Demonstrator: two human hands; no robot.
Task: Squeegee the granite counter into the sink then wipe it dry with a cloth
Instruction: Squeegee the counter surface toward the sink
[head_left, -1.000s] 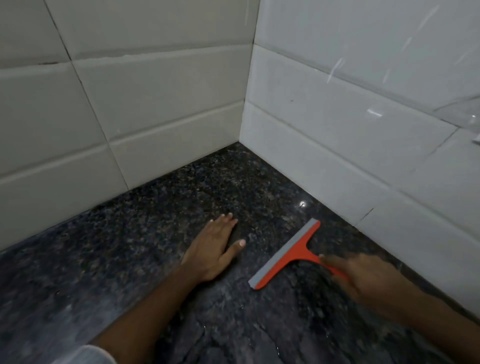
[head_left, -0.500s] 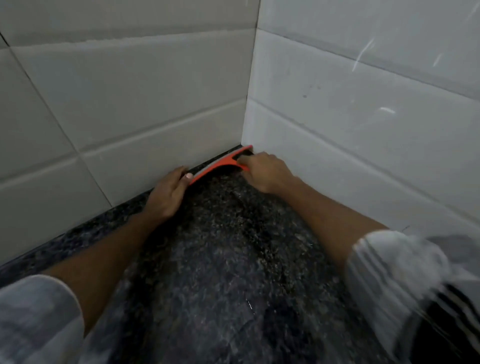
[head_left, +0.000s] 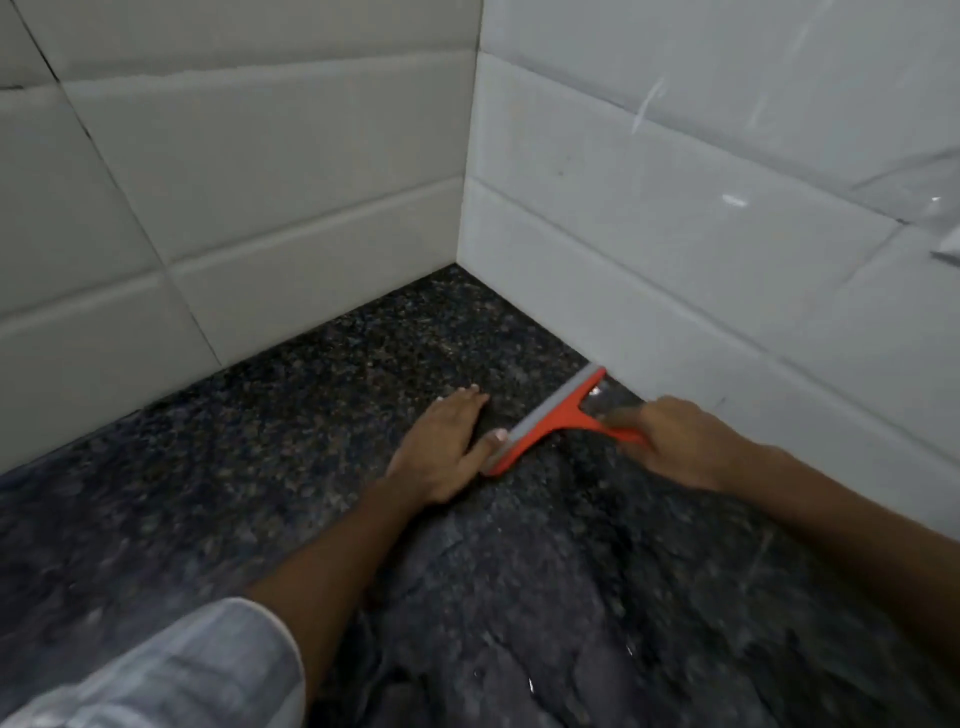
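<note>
An orange squeegee (head_left: 553, 415) with a grey blade lies on the dark speckled granite counter (head_left: 311, 415), its far tip close to the right wall. My right hand (head_left: 685, 441) is shut on its orange handle. My left hand (head_left: 441, 447) rests flat on the granite just left of the blade, fingers together, thumb touching the blade's near end. Wet streaks show on the granite in front of the squeegee. No sink and no cloth are in view.
White tiled walls (head_left: 260, 208) meet in a corner (head_left: 462, 260) behind the counter, closing it off at the back and on the right (head_left: 727, 234). My grey sleeve (head_left: 182, 670) fills the lower left.
The squeegee has come back from the wall corner towards me along the right wall. Both hands moved with it, and my left hand now lies flat beside the blade.
</note>
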